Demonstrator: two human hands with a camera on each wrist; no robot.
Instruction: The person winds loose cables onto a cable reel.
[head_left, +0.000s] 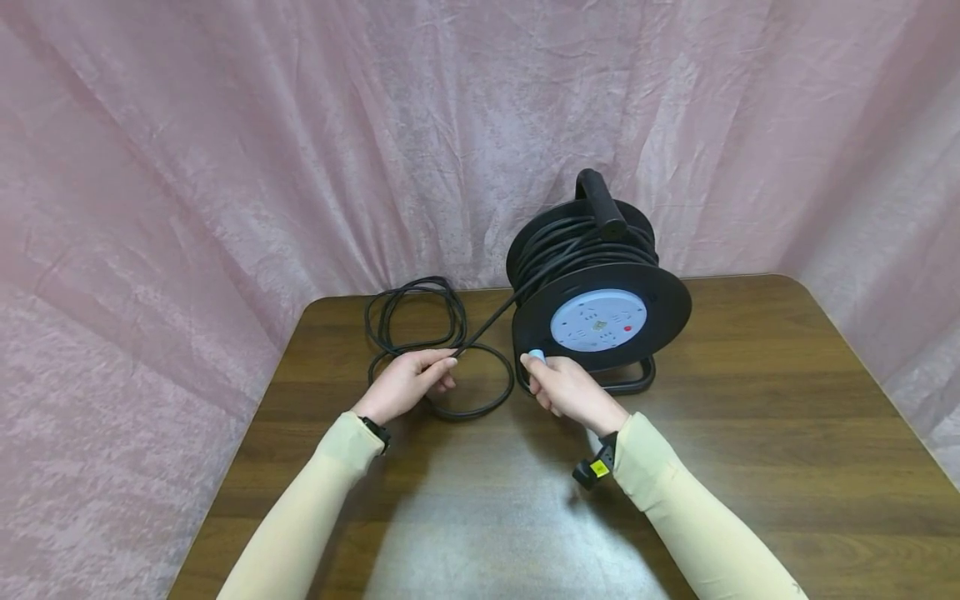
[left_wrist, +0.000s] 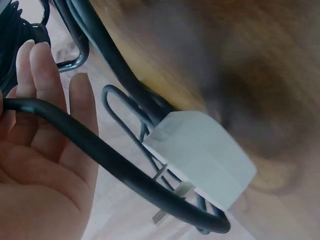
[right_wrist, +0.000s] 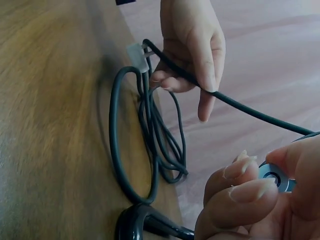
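A black cable reel [head_left: 675, 308] with a pale blue socket panel [head_left: 598, 321] stands on its tube frame, cable wound round its drum. My right hand [head_left: 570, 390] grips the small light blue crank knob [head_left: 537, 355] at the disc's lower left edge; the knob also shows between the fingers in the right wrist view. My left hand [head_left: 408, 383] pinches the black cable [head_left: 487, 323] between thumb and forefinger, left of the reel. From there the cable slants up to the drum. A white plug [left_wrist: 200, 155] with metal pins appears beyond the left palm in the left wrist view.
Loose cable loops [head_left: 420, 287] lie on the wooden table [head_left: 787, 400] at its back left, behind the left hand. The reel's black carrying handle [head_left: 600, 204] sticks up at the top. A pink curtain [head_left: 375, 142] hangs close behind the table's back edge.
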